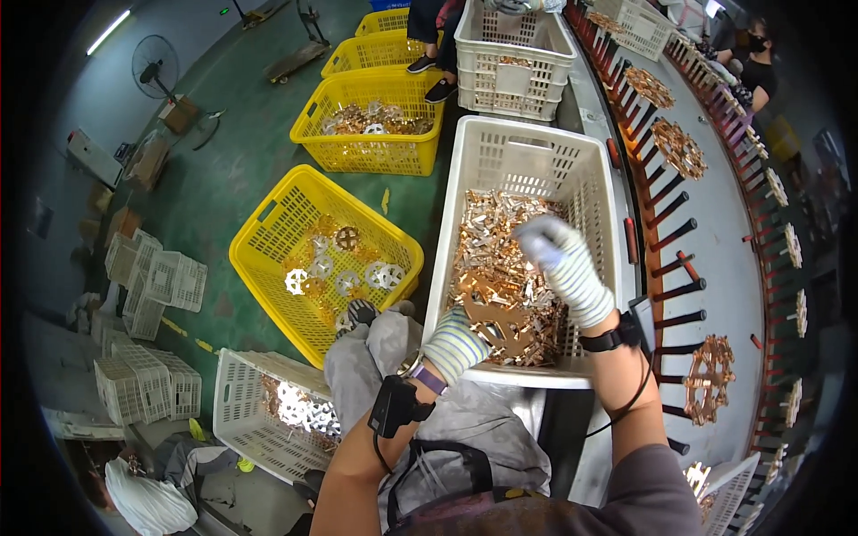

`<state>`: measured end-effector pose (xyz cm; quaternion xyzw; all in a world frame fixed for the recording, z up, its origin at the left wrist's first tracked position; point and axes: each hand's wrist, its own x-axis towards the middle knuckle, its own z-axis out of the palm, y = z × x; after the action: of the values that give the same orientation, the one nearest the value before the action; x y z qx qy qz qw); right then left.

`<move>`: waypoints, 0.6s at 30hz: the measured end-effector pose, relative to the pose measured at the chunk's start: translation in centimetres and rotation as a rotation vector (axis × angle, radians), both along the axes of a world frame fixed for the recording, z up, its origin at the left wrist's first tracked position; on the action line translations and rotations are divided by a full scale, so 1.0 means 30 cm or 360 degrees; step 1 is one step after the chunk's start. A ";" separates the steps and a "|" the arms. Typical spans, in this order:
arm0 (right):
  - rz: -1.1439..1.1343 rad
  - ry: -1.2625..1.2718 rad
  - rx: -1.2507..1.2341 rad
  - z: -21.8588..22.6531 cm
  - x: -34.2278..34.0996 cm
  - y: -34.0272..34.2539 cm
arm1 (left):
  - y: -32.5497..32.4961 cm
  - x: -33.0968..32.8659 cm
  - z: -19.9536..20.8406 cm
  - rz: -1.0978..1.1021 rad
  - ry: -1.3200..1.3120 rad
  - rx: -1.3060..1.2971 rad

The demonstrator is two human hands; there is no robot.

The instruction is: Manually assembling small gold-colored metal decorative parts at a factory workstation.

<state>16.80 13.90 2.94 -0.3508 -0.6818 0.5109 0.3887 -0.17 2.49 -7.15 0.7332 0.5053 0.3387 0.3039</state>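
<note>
My left hand (456, 343), in a striped knitted glove, grips the near left edge of a flat copper-coloured metal plate with cutouts (502, 323). The plate lies low over the near end of a white plastic crate (529, 163). Beneath and beyond it, small shiny copper-coloured metal parts (492, 230) fill the crate's bottom in a loose heap. Above the heap's right side is my right hand (572, 275), gloved alike. Motion smears its fingertips, so whether they hold anything cannot be made out.
To the left stands a yellow basket (268, 234) with silver and copper-coloured wheel-like plates; another yellow basket (366, 159) is beyond. A tilted white crate (231, 402) sits by my left leg. Along the right runs a rack of dark-handled rods (681, 287) with copper-coloured pieces.
</note>
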 end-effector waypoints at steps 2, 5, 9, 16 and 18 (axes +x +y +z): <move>0.0442 -0.0165 0.0577 -0.043 -0.079 -0.023 | -0.016 -0.028 -0.119 0.0047 -0.0080 0.0013; 0.0601 -0.0761 0.0390 -0.024 -0.145 -0.079 | -0.015 -0.027 -0.179 -0.0061 0.0281 -0.0080; 0.0626 0.0040 -0.0151 0.061 -0.092 -0.120 | -0.015 -0.019 0.091 -0.0073 0.0281 0.0240; 0.0167 -0.0288 -0.0242 0.007 0.007 -0.013 | -0.012 -0.003 0.116 -0.0251 0.0919 0.0117; 0.0354 -0.0476 0.0027 -0.002 -0.038 -0.050 | -0.009 0.039 0.126 0.0251 0.0845 -0.0281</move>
<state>15.67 12.39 2.86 -0.3420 -0.7707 0.4873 0.2271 1.01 2.21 -3.37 0.7254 0.6501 0.1122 0.1965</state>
